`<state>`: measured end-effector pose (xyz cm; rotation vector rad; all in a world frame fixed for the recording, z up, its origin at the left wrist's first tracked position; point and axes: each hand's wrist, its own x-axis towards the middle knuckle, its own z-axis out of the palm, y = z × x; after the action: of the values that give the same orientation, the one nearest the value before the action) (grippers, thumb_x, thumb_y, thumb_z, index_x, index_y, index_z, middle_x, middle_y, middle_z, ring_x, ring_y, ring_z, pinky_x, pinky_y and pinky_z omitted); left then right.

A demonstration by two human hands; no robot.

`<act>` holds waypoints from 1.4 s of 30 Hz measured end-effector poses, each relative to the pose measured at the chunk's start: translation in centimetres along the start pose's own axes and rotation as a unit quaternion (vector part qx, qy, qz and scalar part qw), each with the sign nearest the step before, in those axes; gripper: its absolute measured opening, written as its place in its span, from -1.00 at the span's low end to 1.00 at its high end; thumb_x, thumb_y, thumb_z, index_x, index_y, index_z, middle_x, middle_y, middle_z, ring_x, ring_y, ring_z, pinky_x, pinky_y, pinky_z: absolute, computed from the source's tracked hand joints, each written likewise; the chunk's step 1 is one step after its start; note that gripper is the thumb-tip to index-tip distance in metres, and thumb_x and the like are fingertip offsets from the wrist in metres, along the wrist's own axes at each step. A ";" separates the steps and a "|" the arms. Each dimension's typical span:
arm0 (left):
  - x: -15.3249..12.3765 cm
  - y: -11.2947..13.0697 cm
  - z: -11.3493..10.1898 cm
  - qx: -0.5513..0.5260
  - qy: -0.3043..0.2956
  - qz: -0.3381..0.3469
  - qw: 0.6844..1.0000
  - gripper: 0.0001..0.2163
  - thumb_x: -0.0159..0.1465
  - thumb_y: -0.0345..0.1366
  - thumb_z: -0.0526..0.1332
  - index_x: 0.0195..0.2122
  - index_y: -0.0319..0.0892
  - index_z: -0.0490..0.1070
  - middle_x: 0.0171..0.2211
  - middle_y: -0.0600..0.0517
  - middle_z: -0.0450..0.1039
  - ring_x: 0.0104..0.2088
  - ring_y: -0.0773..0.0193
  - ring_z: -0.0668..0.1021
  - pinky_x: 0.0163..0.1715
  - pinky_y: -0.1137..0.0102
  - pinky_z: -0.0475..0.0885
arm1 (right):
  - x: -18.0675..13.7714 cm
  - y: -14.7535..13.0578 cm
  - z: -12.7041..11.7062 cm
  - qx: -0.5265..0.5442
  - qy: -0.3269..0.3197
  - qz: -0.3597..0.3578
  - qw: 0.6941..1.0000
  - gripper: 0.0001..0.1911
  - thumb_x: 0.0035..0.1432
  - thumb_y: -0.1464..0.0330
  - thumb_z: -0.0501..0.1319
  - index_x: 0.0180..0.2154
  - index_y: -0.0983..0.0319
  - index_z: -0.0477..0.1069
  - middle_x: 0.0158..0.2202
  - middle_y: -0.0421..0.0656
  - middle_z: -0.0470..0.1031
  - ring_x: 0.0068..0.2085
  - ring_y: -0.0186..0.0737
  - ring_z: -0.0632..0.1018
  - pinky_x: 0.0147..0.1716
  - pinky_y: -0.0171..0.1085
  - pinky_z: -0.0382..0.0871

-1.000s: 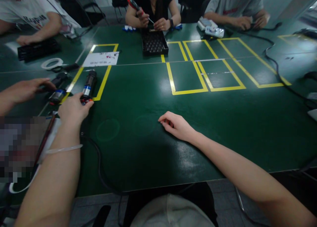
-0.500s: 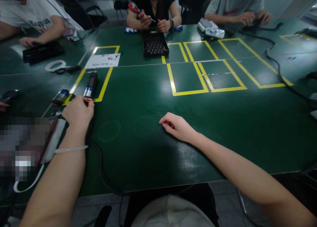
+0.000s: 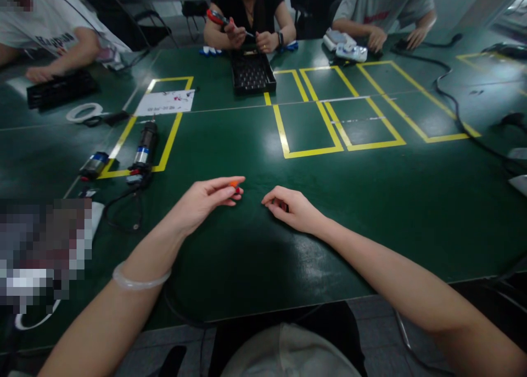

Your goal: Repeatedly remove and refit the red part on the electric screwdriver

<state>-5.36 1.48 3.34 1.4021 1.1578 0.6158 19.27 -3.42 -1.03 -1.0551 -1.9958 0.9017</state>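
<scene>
The small orange part was pinched between the thumb and fingertips of the left hand, low over the near centre of the dark green table. The right hand rested on the table just right of it, fingers curled; whether it held anything could not be determined. Further left lay a black cylindrical tool with a blue band, within a yellow tape rectangle.

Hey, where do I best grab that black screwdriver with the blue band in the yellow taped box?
Take the screwdriver by its black barrel beyond the blue band, coming down from above with fingers across it. It lies flat, pointing away from you, and its cord trails from the near end, so probably avoid that end.
</scene>
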 end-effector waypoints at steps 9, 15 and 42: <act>-0.3 -1.2 2.8 -0.004 -0.084 0.011 0.996 -0.62 0.18 -0.16 0.37 -0.04 -0.24 0.44 -0.15 -0.09 0.55 -0.20 0.22 0.59 -0.16 0.32 0.50 | 0.0 0.0 0.1 0.030 0.000 0.004 1.000 -0.86 0.24 0.48 0.13 -0.19 0.25 0.45 -0.32 -0.19 0.44 -0.41 -0.39 0.43 -0.41 -0.39 0.30; -0.5 -1.3 2.8 0.018 -0.088 0.017 0.996 -0.61 0.24 -0.14 0.31 0.05 -0.20 0.49 -0.08 -0.10 0.56 -0.11 0.18 0.58 -0.05 0.28 0.49 | 0.1 0.1 0.1 0.097 -0.006 0.067 0.993 -0.89 0.23 0.40 0.17 -0.23 0.26 0.46 -0.38 -0.21 0.46 -0.42 -0.38 0.43 -0.41 -0.37 0.29; -1.3 -1.3 3.6 0.252 -0.064 0.251 0.932 -0.84 0.34 -0.20 0.21 -0.17 -0.17 0.47 -0.19 -0.01 0.48 -0.15 0.26 0.54 -0.08 0.35 0.45 | 0.3 0.1 0.3 0.189 -0.032 0.121 0.974 -0.82 0.11 0.33 0.31 -0.23 0.26 0.44 -0.40 -0.22 0.48 -0.43 -0.37 0.44 -0.47 -0.38 0.26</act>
<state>-3.05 -1.41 1.68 2.1852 0.8799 0.5857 18.98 -3.16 -1.21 -1.0686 -1.6738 1.3989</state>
